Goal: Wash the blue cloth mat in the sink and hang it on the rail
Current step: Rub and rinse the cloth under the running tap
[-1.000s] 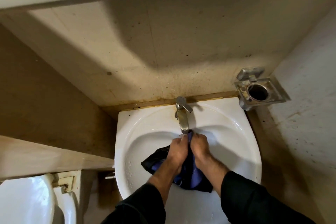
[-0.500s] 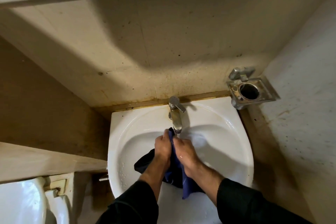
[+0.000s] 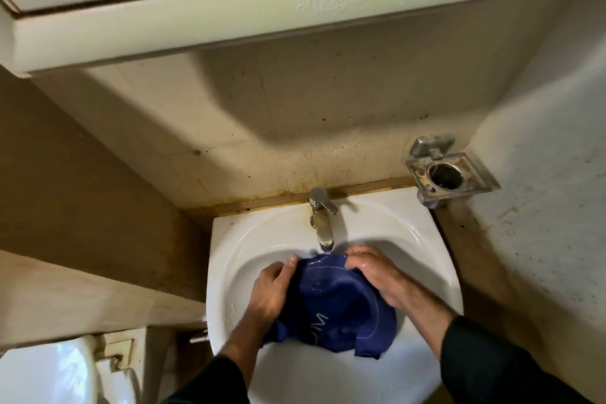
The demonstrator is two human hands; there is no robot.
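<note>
The blue cloth mat, wet and creased with thin white stitched lines and lettering, hangs spread inside the glossy white ceramic sink, just under the spout of the brushed metal tap. The left hand grips its left edge and the right hand curls over its upper right edge, both wrists in black sleeves. Stained beige wall panels surround the basin, a square metal holder is fixed at the right, and a pale cabinet overhangs above.
</note>
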